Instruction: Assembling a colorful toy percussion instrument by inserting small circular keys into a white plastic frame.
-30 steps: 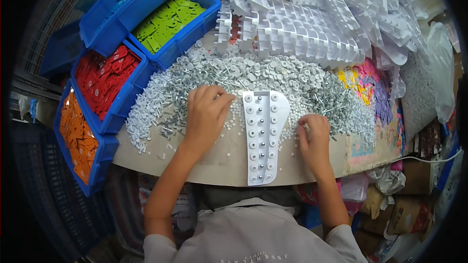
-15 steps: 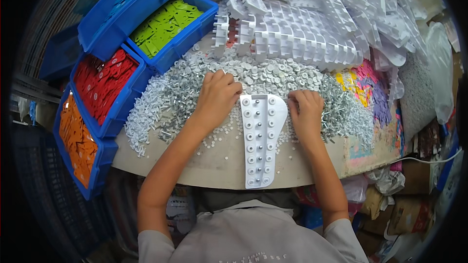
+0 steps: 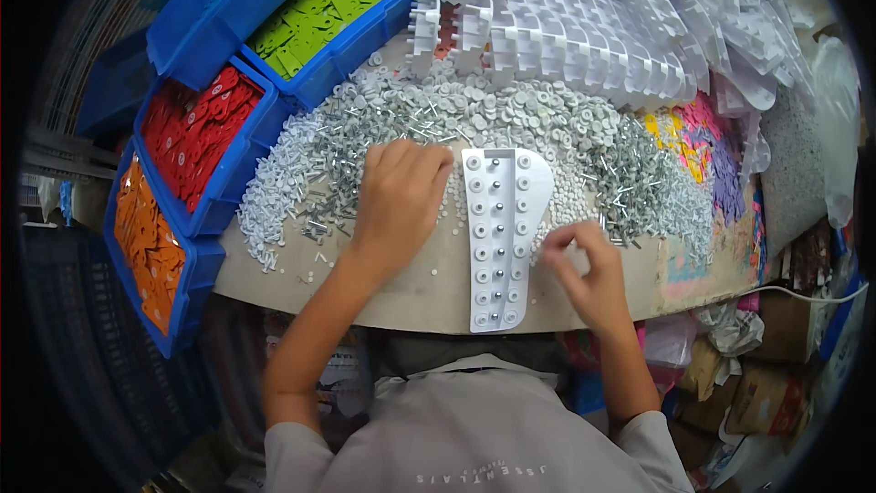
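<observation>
A white plastic panel, straight on its left side and bulging at upper right, lies flat before me. Two rows of white round washers line its sides, and a row of metal pins runs down its middle channel. My left hand rests left of the panel by loose metal pins, fingers bent and pressed together, their tips partly hidden. Right of the panel, near small white discs, my right hand has thumb and index finger pinched. Anything held in either hand is too small or hidden to make out.
Blue bins hold red, orange and green flat pieces at the left. White washers heap behind the panel, with stacked white plastic panels beyond. Purple and yellow pieces lie at the right. The table's front edge curves near me.
My right hand has drawn back toward me along the panel's right side, its fingers now curled into a pinch. The left hand has also come nearer. The whole view has shifted slightly.
</observation>
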The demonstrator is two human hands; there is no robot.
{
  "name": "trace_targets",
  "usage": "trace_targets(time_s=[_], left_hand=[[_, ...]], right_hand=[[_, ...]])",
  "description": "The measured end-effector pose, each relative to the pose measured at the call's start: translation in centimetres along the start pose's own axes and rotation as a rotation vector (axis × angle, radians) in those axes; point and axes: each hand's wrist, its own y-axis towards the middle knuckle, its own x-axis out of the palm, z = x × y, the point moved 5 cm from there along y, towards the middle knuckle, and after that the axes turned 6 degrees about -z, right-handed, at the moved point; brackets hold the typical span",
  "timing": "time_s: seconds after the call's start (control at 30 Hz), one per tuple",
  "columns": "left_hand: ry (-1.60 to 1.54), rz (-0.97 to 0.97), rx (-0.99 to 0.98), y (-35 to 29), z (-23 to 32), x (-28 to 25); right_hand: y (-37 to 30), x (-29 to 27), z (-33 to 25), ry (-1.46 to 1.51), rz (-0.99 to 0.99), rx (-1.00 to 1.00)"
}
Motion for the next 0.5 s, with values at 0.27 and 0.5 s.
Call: trace_targets(time_s=[0.27,0.5], left_hand=[[-0.627,-0.239,-0.107,-8.5,6.9,-1.6],[-0.697,-0.260,-0.258,-11.9,7.2,1.4]], right_hand=[[-5.3,3.6,0.0,0.065,-0.249,-0.024],[-6.1,4.8,0.4,-0.015,-0.121,-0.057]])
